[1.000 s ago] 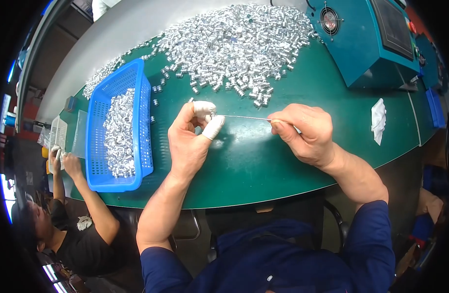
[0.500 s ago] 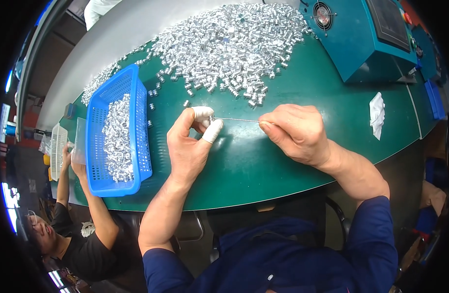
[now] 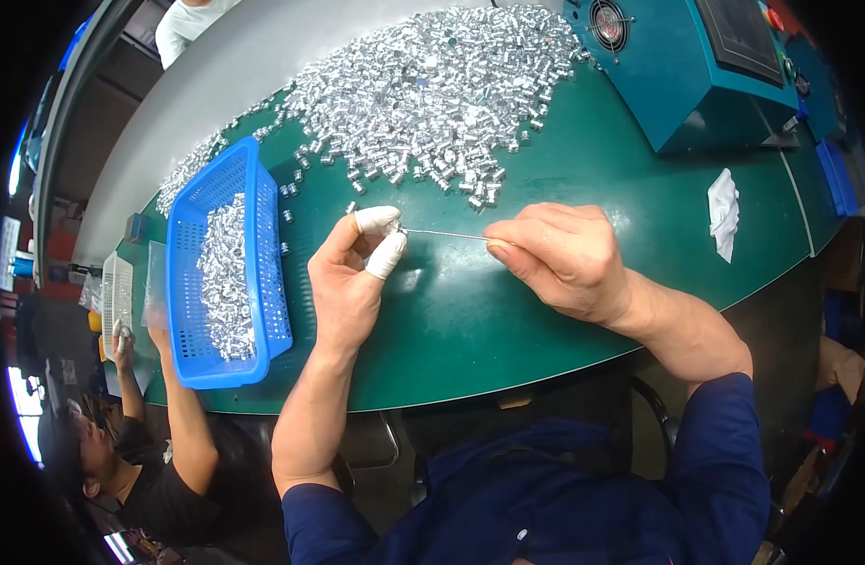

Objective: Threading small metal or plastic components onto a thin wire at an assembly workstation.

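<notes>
My left hand (image 3: pixel 346 287), with white finger cots on thumb and forefinger, pinches a small silvery metal part (image 3: pixel 400 229). My right hand (image 3: pixel 566 262) is closed on one end of a thin metal rod (image 3: pixel 444 234). The rod runs nearly level across the gap between my hands, and its left tip meets the small part; whether it goes inside is too small to tell. Both hands are above the green tabletop (image 3: pixel 470 330). Beyond them spreads a large heap of similar silvery metal parts (image 3: pixel 423 99).
A blue plastic basket (image 3: pixel 227 379) with metal parts inside stands left of my left hand. A teal machine (image 3: pixel 691 104) occupies the far right, with a crumpled white cloth (image 3: pixel 723 215) nearer. At the left, a co-worker's arm (image 3: pixel 190 433) reaches beside a white basket (image 3: pixel 118 299).
Both my hands, still holding part and rod, appear slightly farther left. The co-worker at the left has turned their head and shifted their hands; a person at the far edge has moved.
</notes>
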